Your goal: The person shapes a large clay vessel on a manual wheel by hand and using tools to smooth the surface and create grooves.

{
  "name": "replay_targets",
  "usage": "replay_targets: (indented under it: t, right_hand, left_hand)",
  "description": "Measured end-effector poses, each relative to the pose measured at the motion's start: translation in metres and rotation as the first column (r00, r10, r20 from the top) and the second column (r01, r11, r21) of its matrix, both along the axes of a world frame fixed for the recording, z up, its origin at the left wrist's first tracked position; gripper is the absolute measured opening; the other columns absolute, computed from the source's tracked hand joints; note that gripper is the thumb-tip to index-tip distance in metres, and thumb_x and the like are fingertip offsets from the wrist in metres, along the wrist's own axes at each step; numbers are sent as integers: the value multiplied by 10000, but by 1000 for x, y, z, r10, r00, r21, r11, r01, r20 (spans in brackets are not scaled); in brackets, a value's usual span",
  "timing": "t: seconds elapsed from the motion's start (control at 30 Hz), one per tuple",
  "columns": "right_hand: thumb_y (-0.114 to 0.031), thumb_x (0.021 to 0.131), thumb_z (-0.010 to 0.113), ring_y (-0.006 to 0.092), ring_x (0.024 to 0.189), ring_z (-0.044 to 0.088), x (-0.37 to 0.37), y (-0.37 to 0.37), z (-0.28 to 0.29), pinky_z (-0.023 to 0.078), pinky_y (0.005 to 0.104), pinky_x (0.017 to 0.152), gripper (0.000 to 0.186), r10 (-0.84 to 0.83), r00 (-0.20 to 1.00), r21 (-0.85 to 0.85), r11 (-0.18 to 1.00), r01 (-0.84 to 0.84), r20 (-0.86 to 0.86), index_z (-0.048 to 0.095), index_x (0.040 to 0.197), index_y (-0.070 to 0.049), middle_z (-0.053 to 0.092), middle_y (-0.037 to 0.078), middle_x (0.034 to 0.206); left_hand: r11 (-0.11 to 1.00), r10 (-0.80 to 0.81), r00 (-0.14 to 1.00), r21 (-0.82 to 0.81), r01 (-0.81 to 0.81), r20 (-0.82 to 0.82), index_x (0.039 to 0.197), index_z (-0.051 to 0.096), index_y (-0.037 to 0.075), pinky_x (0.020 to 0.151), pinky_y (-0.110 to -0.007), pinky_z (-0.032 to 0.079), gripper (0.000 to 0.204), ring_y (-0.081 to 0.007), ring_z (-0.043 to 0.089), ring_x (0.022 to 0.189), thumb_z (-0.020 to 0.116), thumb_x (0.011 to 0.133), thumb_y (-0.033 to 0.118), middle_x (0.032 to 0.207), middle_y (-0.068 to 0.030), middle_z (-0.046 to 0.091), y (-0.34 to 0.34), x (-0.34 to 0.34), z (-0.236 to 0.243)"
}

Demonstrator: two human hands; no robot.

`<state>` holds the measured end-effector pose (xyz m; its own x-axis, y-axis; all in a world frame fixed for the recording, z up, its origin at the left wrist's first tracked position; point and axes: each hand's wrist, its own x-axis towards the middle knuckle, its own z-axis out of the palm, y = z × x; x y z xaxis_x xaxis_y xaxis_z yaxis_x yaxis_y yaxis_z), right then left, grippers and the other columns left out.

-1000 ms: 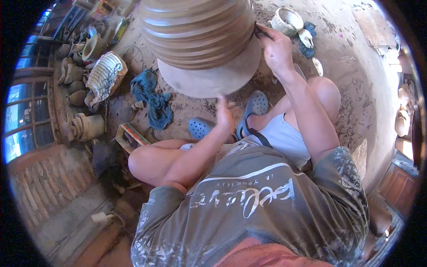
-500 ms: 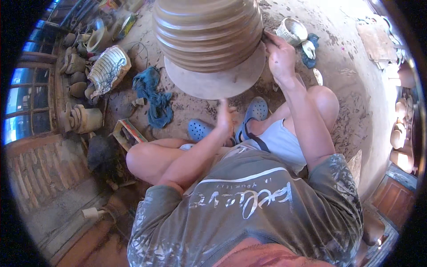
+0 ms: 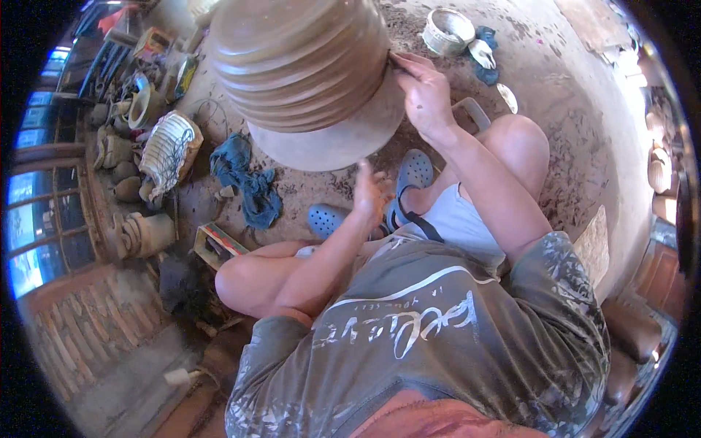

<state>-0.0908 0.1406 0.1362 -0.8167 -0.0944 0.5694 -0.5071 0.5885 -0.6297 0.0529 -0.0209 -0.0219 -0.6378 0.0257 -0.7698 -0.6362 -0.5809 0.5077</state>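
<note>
A large brown clay pot (image 3: 296, 62) with horizontal ridges sits on a pale round wheel disc (image 3: 321, 153) at the top centre. My right hand (image 3: 425, 98) is raised against the pot's right side near its lower ridges, fingers closed around something small and dark that I cannot make out clearly. My left hand (image 3: 367, 191) is just below the disc's front edge, thumb up and fingers apart, slightly blurred, with nothing visible in it. Whether it touches the rim I cannot tell.
Blue cloths (image 3: 248, 190) lie left of the wheel beside a ribbed whitish mould (image 3: 164, 153) and several pots (image 3: 142, 233). An open box (image 3: 219, 241) is near my left knee. A white bucket (image 3: 447, 33) stands at upper right. Blue clogs (image 3: 415, 171) are on my feet.
The view has shifted, so pot and bucket appear further left than half a second ago. My right hand stays at the pot's side and my left hand stays below the disc edge.
</note>
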Motion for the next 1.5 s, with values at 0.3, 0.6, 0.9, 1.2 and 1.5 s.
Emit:
replay_targets:
  t: [0.3,0.6,0.9,1.2,1.5]
  right_hand:
    - [-78,909,617,286,1134,677,-1,-17,2,502,335,1004,354,15,979,-369,927,63,205,722,1244,-34,726,182,1203]
    - [-105,922,597,337,1118,691,-8,-5,13,521,366,973,340,-29,976,-238,968,81,214,720,1234,-46,711,220,1188]
    - [-125,914,601,351,1077,696,-4,-6,11,525,382,955,334,-35,986,-169,984,62,163,733,1217,-80,725,194,1144]
    - [-32,941,623,119,943,646,-6,7,3,498,267,880,301,-24,986,-43,999,31,167,714,1220,35,771,100,1072]
    - [-83,972,597,202,920,702,-7,1,8,514,312,882,322,55,953,-344,937,54,299,696,1248,49,758,217,1055]
  left_hand:
    - [894,297,897,-235,-382,-328,1621,271,237,1177,-597,289,768,-310,341,1500,239,1025,719,1666,-89,301,-125,-70,-14]
    - [963,248,950,-59,-263,-190,1602,293,154,1074,-569,385,771,-361,470,1362,336,1038,678,1569,-125,434,-65,-35,11]
    - [984,-18,996,-177,2,-87,1441,457,139,785,-451,459,684,-259,562,1035,360,1037,683,1335,-94,571,-24,-13,-12]
    - [846,427,865,-222,-485,-263,1591,294,76,1193,-489,330,726,-322,432,1438,303,1079,592,1557,-134,458,-97,-66,10]
    - [696,284,914,-593,-404,-289,1644,104,81,1190,-494,323,706,-453,415,1403,373,1075,401,1527,-307,384,-110,-77,13]
